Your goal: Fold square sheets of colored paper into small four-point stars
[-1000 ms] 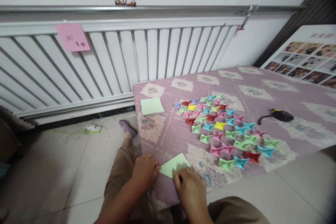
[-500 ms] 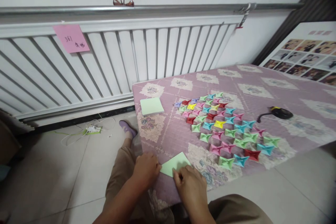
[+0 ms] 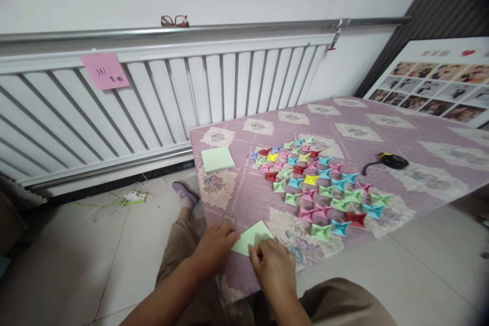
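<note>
A pale green sheet of origami paper (image 3: 252, 237) lies near the front left edge of the table, one corner pointing away from me. How it is folded cannot be made out, as my fingers cover its near side. My left hand (image 3: 218, 243) pinches the sheet's left corner. Curled fingers of my right hand (image 3: 274, 264) press on its near right edge, thumb against the paper. Beyond it, to the right, stand rows of small folded paper pieces (image 3: 311, 180) in green, blue, pink, red, yellow and purple. A stack of light green paper squares (image 3: 217, 159) rests at the table's left.
The table wears a purple patterned cloth (image 3: 248, 193). A black object with a strap (image 3: 393, 161) lies on the right. Behind runs a white radiator (image 3: 229, 84) with a pink note (image 3: 105, 71); glasses (image 3: 174, 21) sit on the pipe. A photo board (image 3: 431, 81) leans at the back right.
The camera view has tilted up and turned slightly right. My left hand has shifted slightly towards the sheet, its fingers now further over the left corner. My right hand stays on the paper.
</note>
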`<action>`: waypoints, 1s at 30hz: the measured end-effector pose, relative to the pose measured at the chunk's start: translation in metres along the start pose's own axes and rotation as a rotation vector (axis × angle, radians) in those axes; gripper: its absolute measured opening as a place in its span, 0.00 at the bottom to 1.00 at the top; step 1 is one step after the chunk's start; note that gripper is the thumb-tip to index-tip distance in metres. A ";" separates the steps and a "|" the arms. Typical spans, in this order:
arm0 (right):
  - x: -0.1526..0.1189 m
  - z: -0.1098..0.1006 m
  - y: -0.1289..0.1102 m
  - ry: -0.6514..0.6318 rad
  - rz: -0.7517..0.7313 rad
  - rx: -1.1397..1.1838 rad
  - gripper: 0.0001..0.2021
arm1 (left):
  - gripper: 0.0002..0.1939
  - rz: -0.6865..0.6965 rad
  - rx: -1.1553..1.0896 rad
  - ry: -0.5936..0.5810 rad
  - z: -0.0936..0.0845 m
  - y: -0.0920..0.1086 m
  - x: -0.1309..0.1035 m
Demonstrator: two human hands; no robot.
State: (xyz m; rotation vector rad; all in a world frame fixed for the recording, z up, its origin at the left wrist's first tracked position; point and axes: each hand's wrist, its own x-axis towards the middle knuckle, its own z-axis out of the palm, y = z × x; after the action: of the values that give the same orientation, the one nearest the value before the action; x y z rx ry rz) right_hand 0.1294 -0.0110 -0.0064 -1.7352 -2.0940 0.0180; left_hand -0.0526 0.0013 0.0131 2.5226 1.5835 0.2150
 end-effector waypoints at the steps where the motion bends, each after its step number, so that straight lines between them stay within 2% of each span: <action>1: -0.001 0.000 0.000 0.003 0.002 0.012 0.09 | 0.10 0.117 0.009 0.025 0.000 -0.001 -0.001; 4: -0.002 0.001 0.003 0.012 0.009 0.055 0.06 | 0.12 0.327 0.045 0.057 -0.001 -0.002 -0.002; 7: -0.004 0.000 0.007 0.014 -0.004 0.118 0.06 | 0.13 0.378 0.079 0.045 -0.002 -0.003 -0.002; 14: -0.029 0.010 0.004 0.080 -0.231 0.209 0.09 | 0.14 0.396 0.085 0.055 0.005 -0.008 0.001; 18: -0.035 0.017 0.003 0.090 -0.267 0.165 0.12 | 0.14 0.412 0.070 0.058 0.005 -0.013 -0.002; 23: -0.032 0.020 0.006 0.116 -0.323 0.116 0.15 | 0.16 0.462 0.098 0.033 0.006 -0.026 -0.015; 30: -0.037 0.021 0.020 0.179 -0.342 0.169 0.10 | 0.21 0.364 0.096 0.023 0.015 -0.040 -0.036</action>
State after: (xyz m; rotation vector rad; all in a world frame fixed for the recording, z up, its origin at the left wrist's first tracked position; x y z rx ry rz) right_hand 0.1459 -0.0361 -0.0427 -1.2193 -2.1577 -0.0569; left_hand -0.1004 -0.0150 -0.0108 2.8775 1.1532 0.2149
